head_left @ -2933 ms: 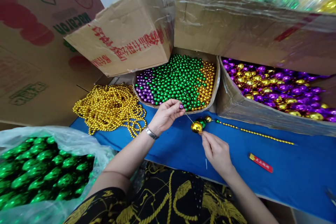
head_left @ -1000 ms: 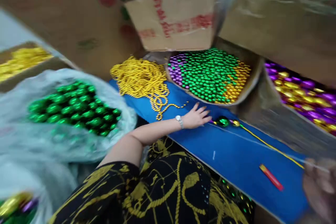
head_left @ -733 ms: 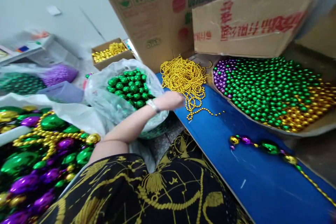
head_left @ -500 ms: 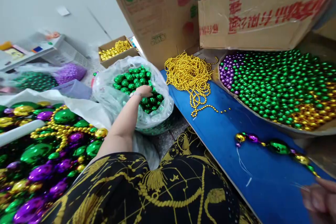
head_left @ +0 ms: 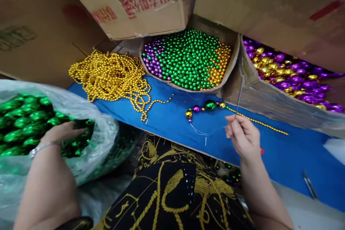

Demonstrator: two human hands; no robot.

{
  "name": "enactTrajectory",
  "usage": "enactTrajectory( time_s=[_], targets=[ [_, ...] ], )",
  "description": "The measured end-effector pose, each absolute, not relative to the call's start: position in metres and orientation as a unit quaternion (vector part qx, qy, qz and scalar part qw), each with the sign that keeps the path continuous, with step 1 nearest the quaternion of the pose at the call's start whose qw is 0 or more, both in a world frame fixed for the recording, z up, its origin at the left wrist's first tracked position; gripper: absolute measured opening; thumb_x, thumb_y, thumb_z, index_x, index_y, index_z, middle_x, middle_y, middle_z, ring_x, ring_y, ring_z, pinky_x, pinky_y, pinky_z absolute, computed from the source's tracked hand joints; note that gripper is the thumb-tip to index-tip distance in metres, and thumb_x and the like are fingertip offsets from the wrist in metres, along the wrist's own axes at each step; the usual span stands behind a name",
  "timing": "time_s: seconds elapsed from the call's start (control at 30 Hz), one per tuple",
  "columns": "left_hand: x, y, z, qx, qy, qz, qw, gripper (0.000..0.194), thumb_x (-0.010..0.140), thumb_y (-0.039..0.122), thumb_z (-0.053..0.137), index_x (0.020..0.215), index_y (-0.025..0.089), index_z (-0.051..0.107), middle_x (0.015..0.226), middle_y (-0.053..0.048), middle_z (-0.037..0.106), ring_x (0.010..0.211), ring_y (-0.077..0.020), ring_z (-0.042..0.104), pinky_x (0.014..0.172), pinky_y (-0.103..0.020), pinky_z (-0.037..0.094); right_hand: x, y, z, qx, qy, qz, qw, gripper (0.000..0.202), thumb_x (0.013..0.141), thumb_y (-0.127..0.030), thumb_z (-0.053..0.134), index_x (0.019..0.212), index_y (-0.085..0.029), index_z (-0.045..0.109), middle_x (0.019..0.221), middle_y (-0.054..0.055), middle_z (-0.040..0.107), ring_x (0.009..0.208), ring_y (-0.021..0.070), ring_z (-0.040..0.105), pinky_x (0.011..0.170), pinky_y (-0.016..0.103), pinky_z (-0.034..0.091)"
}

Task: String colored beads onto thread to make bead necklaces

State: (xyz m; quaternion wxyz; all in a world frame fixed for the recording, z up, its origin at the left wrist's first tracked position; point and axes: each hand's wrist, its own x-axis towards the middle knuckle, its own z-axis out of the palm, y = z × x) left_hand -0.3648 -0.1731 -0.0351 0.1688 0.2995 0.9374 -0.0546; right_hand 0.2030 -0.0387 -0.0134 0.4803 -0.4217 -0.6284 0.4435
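My right hand (head_left: 244, 134): fingers clamped on a thin, straight grey needle (head_left: 240, 94) above the blue table (head_left: 167, 122); long axis near-vertical in view, free end up, slight lean right. My left hand (head_left: 60, 133) is in a crinkly see-through bag (head_left: 106, 133) among glossy green beads (head_left: 32, 118); can't tell if fingers grip any. Shiny bead strand (head_left: 210, 105) lies on the table, gold tail pointing right.

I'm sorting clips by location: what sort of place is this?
Probably a bead workshop. The right hand holds a thin needle over a blue table; a strand of mixed beads lies there; a cardboard box of purple and gold beads and a plastic bag of green ones stand nearby.
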Motion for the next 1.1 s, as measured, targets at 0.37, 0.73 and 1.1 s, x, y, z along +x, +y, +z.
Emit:
enactTrajectory(
  time_s=[0.37, 0.73, 1.1],
  targets=[
    [-0.175, -0.062, 0.027, 0.389, 0.514, 0.662, 0.382, 0.053, 0.073, 0.063, 0.071, 0.096, 0.015, 0.072, 0.094, -0.007, 0.071, 0.083, -0.0189, 0.063, 0.069, -0.029, 0.051, 0.171, -0.060, -0.013, -0.392, -0.789, 0.343, 0.327, 0.020, 0.098, -0.025, 0.050, 0.107, -0.021, 0.067, 0.075, -0.002, 0.069, 0.060, 0.0075, 0.062, 0.061, 0.018, 0.050],
    [-0.087, -0.029, -0.024, 0.149, 0.310, 0.602, 0.721, 0.033, 0.083, 0.029, 0.069, 0.111, 0.014, 0.062, 0.107, -0.010, 0.068, 0.098, -0.0267, 0.069, 0.082, -0.036, 0.058, 0.168, -0.072, -0.032, -0.381, -0.844, 0.184, 0.330, 0.017, 0.097, -0.016, 0.051, 0.106, -0.018, 0.064, 0.097, 0.003, 0.075, 0.079, 0.0121, 0.072, 0.071, 0.021, 0.054],
    [-0.092, -0.029, -0.021, 0.123, 0.299, 0.558, 0.764, 0.040, 0.098, 0.044, 0.035, 0.118, 0.015, 0.055, 0.094, -0.015, 0.071, 0.063, -0.0174, 0.069, 0.050, -0.021, 0.053, 0.173, -0.062, -0.048, -0.389, -0.854, 0.125, 0.321, 0.019, 0.096, -0.016, 0.051, 0.109, -0.018, 0.065, 0.097, 0.003, 0.075, 0.082, 0.0140, 0.072, 0.075, 0.024, 0.055]
  ],
)
